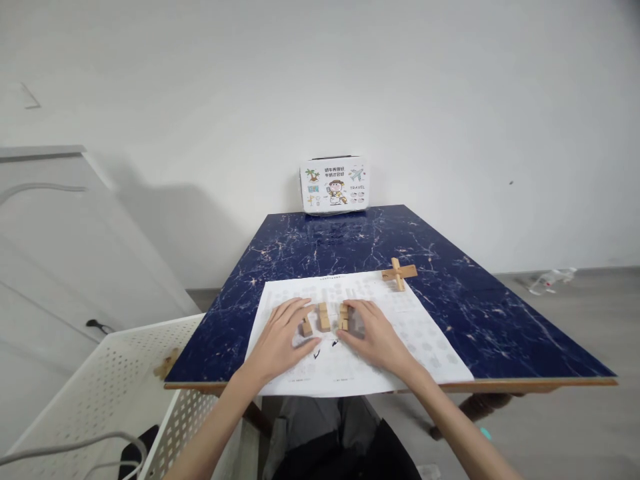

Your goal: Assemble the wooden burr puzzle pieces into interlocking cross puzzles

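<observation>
Head view: left block (307,327), middle block (325,318), right block (343,319) lined up on sheet (360,383), toward table's (280,250) near edge. Left hand (280,337) loosely arched around left block, thumb spread. Right hand (376,335): thumb, index at right block's ends; can't tell if gripping. Suggest light fingertips, don't bump middle block. Cross (399,274) at sheet's far-right corner.

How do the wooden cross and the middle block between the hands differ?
The wooden cross spreads four ways; the middle block looks like one bar. The wooden cross lies at the far right corner of the paper; the middle block lies between the left hand and right hand. Both are light brown.
</observation>
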